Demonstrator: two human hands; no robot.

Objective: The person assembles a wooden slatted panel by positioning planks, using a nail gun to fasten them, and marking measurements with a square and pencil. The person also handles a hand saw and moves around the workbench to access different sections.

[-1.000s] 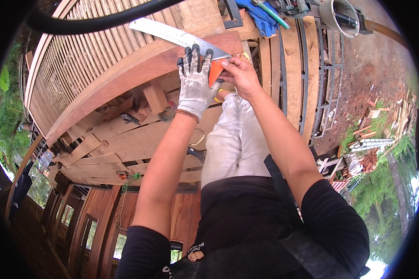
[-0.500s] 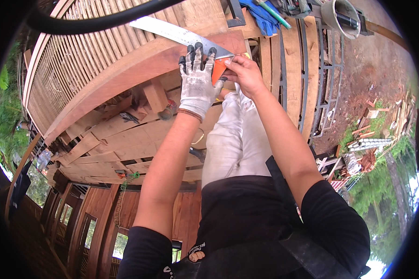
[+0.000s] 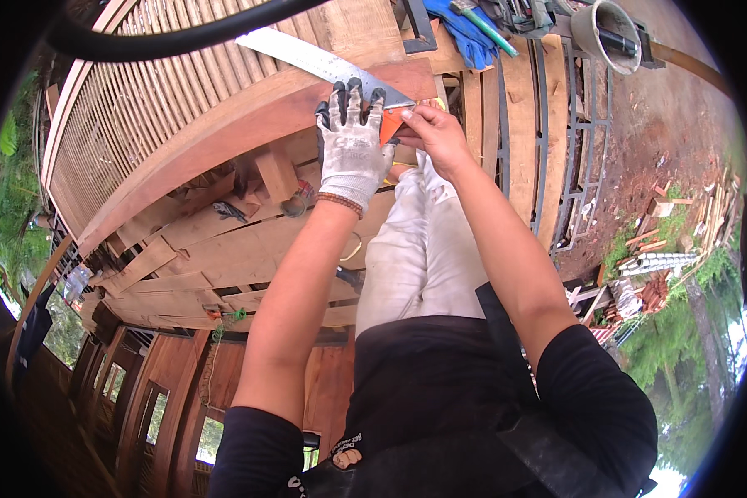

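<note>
A carpenter's square with a long silver blade point(image 3: 303, 60) and an orange handle point(image 3: 393, 123) lies across the right end of a curved reddish wooden rail point(image 3: 253, 118). My left hand point(image 3: 351, 137), in a grey-white glove with dark fingertips, holds the square: its fingers spread over the blade and rail edge, its thumb beside the handle. Bare, my right hand point(image 3: 442, 139) pinches close to the handle and the blade's pointed corner. Whatever sits between those fingertips is too small to make out. Thin slats point(image 3: 153, 104) fill the panel beyond the rail.
Blue gloves point(image 3: 471, 40) and a green-handled tool point(image 3: 491, 31) rest at the top. Right of them hangs a grey bucket point(image 3: 585, 37). Planks point(image 3: 519, 124) and a dark metal frame point(image 3: 573, 158) run along the right. A wood block point(image 3: 275, 173) stands below the rail. Timber scraps lie far right.
The whole view has shifted slightly. My right fingers have moved a little against the orange handle, while my left hand keeps its place on the square.
</note>
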